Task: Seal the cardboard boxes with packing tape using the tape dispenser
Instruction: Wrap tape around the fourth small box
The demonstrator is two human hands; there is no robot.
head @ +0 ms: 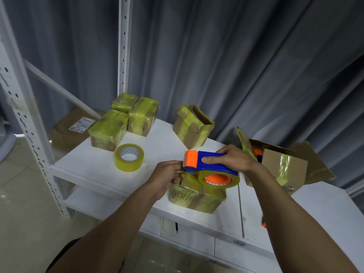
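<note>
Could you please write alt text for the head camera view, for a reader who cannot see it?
A person's right hand holds a blue-and-orange tape dispenser over a taped cardboard box on a white table, while the left hand pinches at its front. A spare tape roll lies nearby.

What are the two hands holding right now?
Left hand: pinching at the tape dispenser's front end.
Right hand: closed around the tape dispenser.

On the shelf (161,138), the spare tape roll (129,157) lies centre-left, three boxes (124,120) behind it, the dispenser (210,168) to its right over a box (197,198).
</note>
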